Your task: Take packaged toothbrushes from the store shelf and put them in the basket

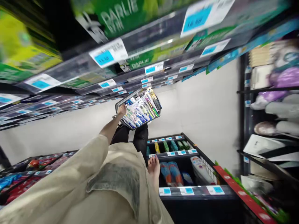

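Note:
In front of my dark-trousered legs is a dark-rimmed shopping basket, seen from above and full of packaged toothbrushes. My left hand is at the basket's left edge, fingers closed over the rim, close against the packs; just what the fingertips touch is too small to make out. A black handle shows beside the wrist. By my right side, my right hand has loosely bent fingers apart, with nothing visible in it. It is beside a low shelf of bottles and packs.
Shelves of green and yellow Darlie boxes with price tags run close overhead and to the left. Pale floor lies between them and a rack of slippers on the right. Red packs fill shelves at lower left.

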`<state>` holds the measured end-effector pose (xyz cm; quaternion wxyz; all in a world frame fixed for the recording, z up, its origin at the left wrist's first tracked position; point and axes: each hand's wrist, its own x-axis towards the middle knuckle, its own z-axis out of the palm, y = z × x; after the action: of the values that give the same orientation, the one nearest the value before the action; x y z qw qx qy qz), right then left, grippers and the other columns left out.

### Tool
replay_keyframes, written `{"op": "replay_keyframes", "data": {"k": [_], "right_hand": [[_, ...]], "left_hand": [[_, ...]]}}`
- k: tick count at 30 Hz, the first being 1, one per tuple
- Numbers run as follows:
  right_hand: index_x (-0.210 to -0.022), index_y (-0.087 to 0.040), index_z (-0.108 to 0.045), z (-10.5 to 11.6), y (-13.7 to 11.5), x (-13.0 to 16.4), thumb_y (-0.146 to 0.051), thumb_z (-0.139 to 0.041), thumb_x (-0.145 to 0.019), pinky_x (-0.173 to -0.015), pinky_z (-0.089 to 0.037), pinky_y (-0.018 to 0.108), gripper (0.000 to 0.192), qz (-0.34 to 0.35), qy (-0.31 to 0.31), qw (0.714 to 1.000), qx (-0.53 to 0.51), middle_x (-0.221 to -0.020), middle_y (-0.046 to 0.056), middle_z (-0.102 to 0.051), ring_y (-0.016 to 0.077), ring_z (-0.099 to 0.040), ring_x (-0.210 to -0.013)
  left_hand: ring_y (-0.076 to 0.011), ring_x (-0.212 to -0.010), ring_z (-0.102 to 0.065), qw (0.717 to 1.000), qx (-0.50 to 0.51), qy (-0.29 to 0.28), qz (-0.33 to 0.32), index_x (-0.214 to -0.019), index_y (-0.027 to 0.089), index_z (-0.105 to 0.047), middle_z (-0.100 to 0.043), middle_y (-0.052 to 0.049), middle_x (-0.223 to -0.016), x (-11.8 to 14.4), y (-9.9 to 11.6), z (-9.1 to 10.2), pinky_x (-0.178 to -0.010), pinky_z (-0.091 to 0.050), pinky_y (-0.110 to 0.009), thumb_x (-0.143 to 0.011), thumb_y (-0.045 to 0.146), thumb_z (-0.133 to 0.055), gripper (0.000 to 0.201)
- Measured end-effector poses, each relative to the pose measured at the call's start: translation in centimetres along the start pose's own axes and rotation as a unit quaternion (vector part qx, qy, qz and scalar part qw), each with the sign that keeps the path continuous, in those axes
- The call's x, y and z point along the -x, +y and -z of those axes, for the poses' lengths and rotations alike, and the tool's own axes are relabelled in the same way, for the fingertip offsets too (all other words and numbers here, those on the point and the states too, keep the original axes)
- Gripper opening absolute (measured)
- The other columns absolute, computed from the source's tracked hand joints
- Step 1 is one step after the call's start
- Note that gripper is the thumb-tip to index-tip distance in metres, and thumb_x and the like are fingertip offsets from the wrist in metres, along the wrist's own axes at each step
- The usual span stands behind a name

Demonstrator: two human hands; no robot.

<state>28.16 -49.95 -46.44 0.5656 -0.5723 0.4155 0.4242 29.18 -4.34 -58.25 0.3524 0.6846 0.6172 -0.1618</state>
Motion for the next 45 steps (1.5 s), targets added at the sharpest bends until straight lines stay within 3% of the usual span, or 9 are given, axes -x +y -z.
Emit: {"op": "replay_keyframes", "data": {"k": [7,11,16,22,27,33,41,43,45], "right_hand": [[-0.095,-0.03,-0.062,-8.2,-8.0,1.5,-0.046,-0.076,-0.071,-0.069,-0.058,0.026,0.032,0.051,-0.069,0.996,0.033,-0.095,-0.002,-0.076,0.015,-0.071,-0.083],[-0.11,-0.031,-0.065,-13.8,-10.9,3.3,-0.043,-0.082,-0.071,-0.08,-0.059,0.026,0.045,0.07,-0.141,0.983,0.096,-0.109,-0.003,-0.078,0.0151,-0.073,-0.102],[-0.112,-0.026,-0.072,-18.8,-12.4,7.3,-0.041,-0.091,-0.069,-0.082,-0.061,0.03,0.049,0.088,-0.302,0.929,0.197,-0.107,0.004,-0.08,0.0203,-0.074,-0.099],[-0.11,-0.021,-0.076,-20.3,-11.3,10.9,-0.04,-0.095,-0.066,-0.075,-0.059,0.027,0.051,0.064,-0.393,0.864,0.307,-0.097,0.004,-0.082,0.0173,-0.075,-0.083],[-0.103,-0.021,-0.078,-20.8,-7.7,14.1,-0.033,-0.098,-0.058,-0.086,-0.059,0.033,0.051,0.082,-0.442,0.813,0.37,-0.091,0.004,-0.082,0.0193,-0.075,-0.087],[-0.101,-0.018,-0.079,-23.1,-1.3,17.7,-0.03,-0.097,-0.061,-0.077,-0.057,0.027,0.045,0.098,-0.444,0.814,0.362,-0.084,0.002,-0.08,0.0155,-0.073,-0.079],[-0.098,-0.02,-0.076,-25.0,14.3,24.4,-0.034,-0.093,-0.063,-0.066,-0.056,0.026,0.042,0.117,-0.395,0.841,0.35,-0.091,0.004,-0.08,0.0156,-0.071,-0.072],[-0.097,-0.019,-0.074,-25.0,18.3,26.3,-0.035,-0.091,-0.065,-0.066,-0.055,0.026,0.04,0.142,-0.399,0.822,0.381,-0.088,0.003,-0.079,0.0153,-0.07,-0.071],[-0.093,-0.018,-0.072,-25.4,21.3,28.1,-0.034,-0.088,-0.066,-0.066,-0.055,0.027,0.036,0.22,-0.412,0.769,0.436,-0.08,0.002,-0.077,0.0153,-0.068,-0.068]], "left_hand": [[-0.0223,-0.102,-0.071,0.992,0.086,0.06,-0.066,-0.113,0.013,-0.072,-0.078,-0.009,-0.107,10.1,2.3,10.5,-0.101,-0.053,-0.042,-0.096,0.015,-0.056,0.023],[-0.0231,-0.104,-0.071,0.98,0.157,0.071,-0.104,-0.113,0.015,-0.076,-0.08,-0.009,-0.11,14.8,2.6,14.7,-0.1,-0.054,-0.036,-0.095,0.014,-0.052,0.03],[-0.0242,-0.095,-0.073,0.959,0.24,0.06,-0.136,-0.111,0.014,-0.08,-0.082,-0.009,-0.101,19.3,1.2,17.0,-0.09,-0.058,-0.034,-0.094,0.022,-0.058,0.029],[-0.0245,-0.09,-0.073,0.931,0.325,0.068,-0.152,-0.112,0.015,-0.081,-0.082,-0.01,-0.106,22.2,-1.8,18.1,-0.082,-0.058,-0.033,-0.094,0.035,-0.061,0.034],[-0.0252,-0.089,-0.073,0.903,0.384,0.084,-0.176,-0.108,0.015,-0.082,-0.082,-0.011,-0.1,24.0,-5.1,19.9,-0.076,-0.057,-0.033,-0.09,0.045,-0.066,0.038],[-0.0243,-0.091,-0.073,0.87,0.43,0.101,-0.218,-0.105,0.015,-0.081,-0.082,-0.012,-0.102,25.0,-11.9,23.9,-0.079,-0.056,-0.033,-0.09,0.047,-0.065,0.039],[-0.0211,-0.088,-0.07,0.829,0.494,0.072,-0.251,-0.107,0.013,-0.081,-0.081,-0.011,-0.103,28.2,-28.0,30.3,-0.079,-0.052,-0.03,-0.087,0.044,-0.073,0.038],[-0.0199,-0.086,-0.069,0.807,0.532,0.083,-0.243,-0.104,0.013,-0.081,-0.08,-0.01,-0.097,30.1,-32.6,31.6,-0.078,-0.051,-0.03,-0.084,0.044,-0.077,0.037],[-0.0183,-0.084,-0.066,0.76,0.6,0.105,-0.226,-0.1,0.014,-0.08,-0.078,-0.008,-0.092,32.3,-36.9,32.3,-0.078,-0.049,-0.029,-0.081,0.044,-0.082,0.036]]}}
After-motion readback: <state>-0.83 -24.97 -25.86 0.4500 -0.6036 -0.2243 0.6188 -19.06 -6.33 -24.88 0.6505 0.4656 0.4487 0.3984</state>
